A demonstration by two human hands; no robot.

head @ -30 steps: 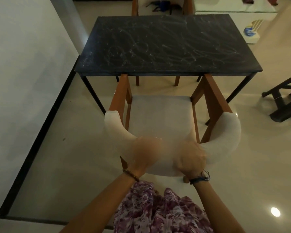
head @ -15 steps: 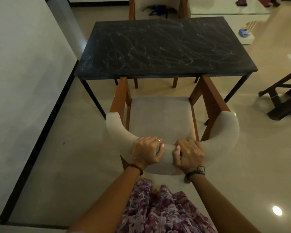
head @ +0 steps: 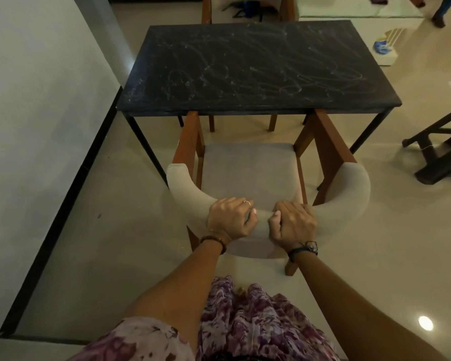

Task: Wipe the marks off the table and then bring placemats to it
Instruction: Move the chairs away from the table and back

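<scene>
Both hands now grip firmly where a second ago they blurred: my left hand and right hand curl over the chair backrest. Ahead, the table stays scribbled, unwiped; no placemats visible.

One view only, head cam, wide-angle, so nothing overlaps with a second view. It sits on my head, looking forward and steeply down. Nearest, at the bottom edge: my patterned clothing, then both forearms running up into frame. My left hand and right hand land just below centre, close to the lens, on the chair back. Beyond the chair, the dark desk fills the upper middle, long edges running left-right, far edge near the top. Wall fills the left side; floor spreads right. Straight lines bow toward the edges.
</scene>
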